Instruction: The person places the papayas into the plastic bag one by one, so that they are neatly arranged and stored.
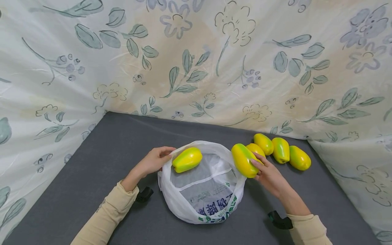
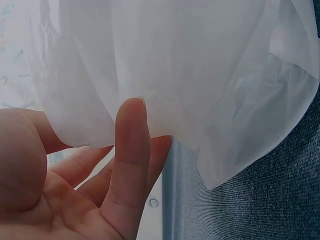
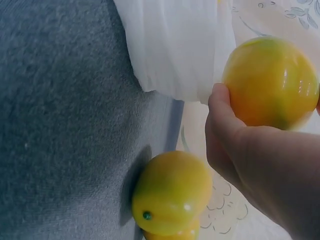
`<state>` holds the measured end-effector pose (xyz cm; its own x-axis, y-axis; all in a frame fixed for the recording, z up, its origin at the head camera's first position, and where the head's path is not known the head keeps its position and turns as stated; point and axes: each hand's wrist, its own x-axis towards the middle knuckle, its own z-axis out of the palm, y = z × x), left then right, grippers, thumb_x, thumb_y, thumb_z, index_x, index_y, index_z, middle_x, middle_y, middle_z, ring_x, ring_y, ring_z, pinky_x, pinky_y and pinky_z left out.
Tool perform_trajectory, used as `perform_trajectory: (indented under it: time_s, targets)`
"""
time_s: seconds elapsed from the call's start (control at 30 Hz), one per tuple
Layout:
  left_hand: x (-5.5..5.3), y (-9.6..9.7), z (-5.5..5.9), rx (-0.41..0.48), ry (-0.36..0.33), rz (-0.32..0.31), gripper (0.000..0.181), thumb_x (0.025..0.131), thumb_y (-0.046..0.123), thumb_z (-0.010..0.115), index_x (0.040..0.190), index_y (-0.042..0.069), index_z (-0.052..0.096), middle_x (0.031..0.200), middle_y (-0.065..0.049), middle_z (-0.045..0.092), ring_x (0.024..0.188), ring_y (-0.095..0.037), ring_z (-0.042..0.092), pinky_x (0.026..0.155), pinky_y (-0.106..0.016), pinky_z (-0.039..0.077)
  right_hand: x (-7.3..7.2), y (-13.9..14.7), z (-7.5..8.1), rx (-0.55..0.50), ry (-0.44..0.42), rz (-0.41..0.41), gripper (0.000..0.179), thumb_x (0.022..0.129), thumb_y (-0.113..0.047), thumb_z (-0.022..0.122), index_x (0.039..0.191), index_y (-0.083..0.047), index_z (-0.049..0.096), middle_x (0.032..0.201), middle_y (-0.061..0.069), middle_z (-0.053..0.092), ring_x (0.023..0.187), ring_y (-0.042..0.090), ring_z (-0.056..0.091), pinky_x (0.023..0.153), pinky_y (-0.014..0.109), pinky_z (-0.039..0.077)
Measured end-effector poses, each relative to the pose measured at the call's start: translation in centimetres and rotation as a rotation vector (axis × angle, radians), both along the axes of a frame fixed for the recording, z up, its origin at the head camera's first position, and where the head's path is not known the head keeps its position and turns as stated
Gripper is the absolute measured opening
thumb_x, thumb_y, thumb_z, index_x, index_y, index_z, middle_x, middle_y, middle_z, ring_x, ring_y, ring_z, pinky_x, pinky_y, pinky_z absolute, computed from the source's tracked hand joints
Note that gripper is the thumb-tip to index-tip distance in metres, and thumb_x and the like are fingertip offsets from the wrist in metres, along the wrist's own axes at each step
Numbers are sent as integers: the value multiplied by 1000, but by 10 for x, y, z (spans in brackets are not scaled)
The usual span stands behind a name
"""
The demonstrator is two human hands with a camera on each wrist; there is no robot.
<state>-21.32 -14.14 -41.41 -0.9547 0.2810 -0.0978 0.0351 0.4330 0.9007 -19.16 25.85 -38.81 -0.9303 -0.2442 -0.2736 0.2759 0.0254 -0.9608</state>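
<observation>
Beige cloth sleeves (image 1: 104, 217) lead to your left hand (image 1: 154, 160), pinching the rim of the white plastic bag (image 1: 176, 200), and right hand (image 1: 269, 175), gripping a glossy yellow-green oval fruit (image 1: 243, 159) at the bag's right edge; slick skin could slip, or the limp rim could snag it.

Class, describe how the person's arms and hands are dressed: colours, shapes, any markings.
The left hand and right hand are gloveless. The beige fabric left sleeve bears a dark marking, too small to read; the beige fabric right sleeve matches in colour. Beside each sleeve's end, a black curved piece shows.
</observation>
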Motion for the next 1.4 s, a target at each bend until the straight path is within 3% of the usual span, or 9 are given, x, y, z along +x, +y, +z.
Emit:
perform_trajectory:
  time_s: [0.27, 0.63, 0.93, 1.4]
  targets:
    - [0, 1, 0, -3, 1, -2, 38, 99, 11, 53, 137, 6, 51, 123, -16, 58, 84, -22, 59, 60, -31, 51, 1, -5, 3, -18, 18, 2, 71, 101, -33, 48, 153, -10, 6, 143, 10, 23, 111, 18, 46, 93, 28, 43]
    - [0, 0, 0, -5, 0, -1, 38, 99, 11, 53, 136, 6, 51, 122, -16, 58, 84, -22, 59, 60, -31, 51, 5, -28, -6, -3, 50, 127, 62, 103, -28, 45, 150, -5, 13, 132, 12, 36, 109, 21, 47, 93, 30, 42]
    - [-1, 0, -1, -14, 15, -10, 38, 99, 12, 53, 136, 5, 51, 121, -17, 58, 82, -21, 59, 59, -31, 51, 10, -47, -11, -4, 21, 176, 60, 102, -26, 47, 149, -6, 15, 135, 16, 37, 113, 25, 46, 97, 37, 40]
    - [1, 1, 0, -3, 24, -14, 37, 99, 11, 53, 135, 3, 51, 122, -17, 58, 84, -21, 59, 60, -32, 51, 13, -75, -17, -1, 25, 296, 57, 101, -23, 50, 146, -6, 21, 132, 19, 37, 110, 28, 44, 93, 35, 40]
